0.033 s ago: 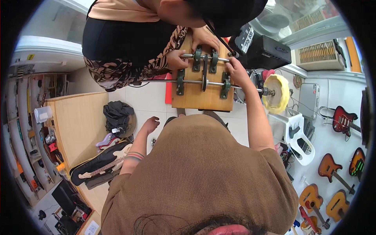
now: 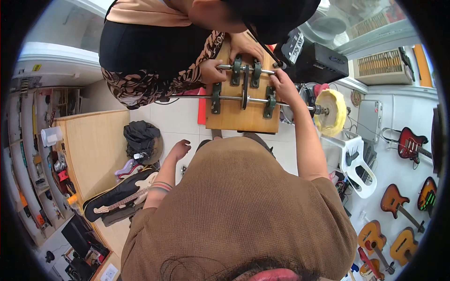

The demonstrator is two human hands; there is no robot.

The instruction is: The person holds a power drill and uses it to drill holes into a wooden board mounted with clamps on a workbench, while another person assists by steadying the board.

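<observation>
So our right grip (image 2: 284, 85) is at the right end of the short shaft (image 2: 267, 71), thumb and fingers looking pinched round it; our left grip (image 2: 179, 150) hangs empty over the floor (image 2: 178, 122), fingers loosely curled; a co-worker's hand (image 2: 212, 72) has the shaft's other end, and their second hand (image 2: 246, 44) rests by the upper blocks (image 2: 236, 75); the shaft sits in those blocks, toward the far side of the wooden surface (image 2: 234, 122).

To do this well, we'd say hold it lightly and level; match the co-worker rather than yank; keep it parallel to the long shaft (image 2: 229, 97), or the belt (image 2: 245, 86) could end up skewed; and watch our forearm (image 2: 307, 133), since it crosses over the long shaft.

As for direction, the short shaft's long axis runs left to right across us, its right end looking slightly nearer; the long shaft lies closer to us, roughly parallel, poking out past both sides of the surface, with the yellow wheel (image 2: 332, 121) at its right end; the belt runs crosswise between the two.
</observation>
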